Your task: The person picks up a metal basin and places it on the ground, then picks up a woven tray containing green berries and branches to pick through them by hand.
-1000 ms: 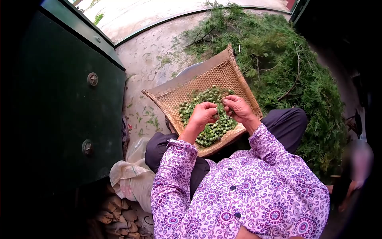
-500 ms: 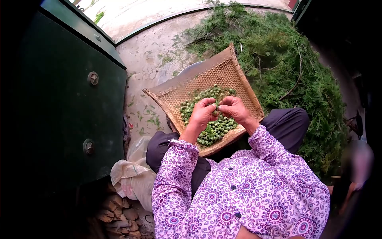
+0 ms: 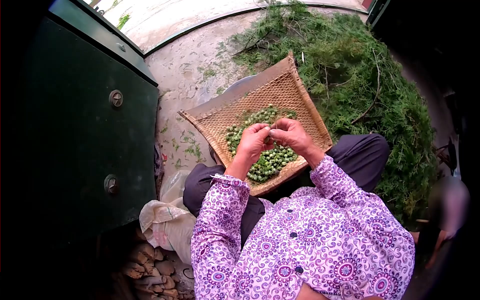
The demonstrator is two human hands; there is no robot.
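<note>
A woven wicker winnowing basket (image 3: 260,100) rests across my lap, tilted, with a heap of small round green cones (image 3: 272,162) in it. Over the heap, my left hand (image 3: 254,142) and my right hand (image 3: 294,136) meet at the fingertips. Both are closed in a pinch, thumbs and forefingers touching. Whatever lies between the fingertips is too small and too covered to name. The cones directly beneath my hands are partly hidden.
A large pile of cut evergreen branches (image 3: 350,75) lies to the right. On the left stands a dark green metal door (image 3: 85,130). A pale sack (image 3: 167,225) and several pieces of chopped wood (image 3: 152,270) sit at lower left. Green bits litter the concrete floor (image 3: 180,75).
My hands have drawn closer together, the right one shifting slightly left. A small green piece seen between my fingertips before is now mostly covered. The basket stays in place.
</note>
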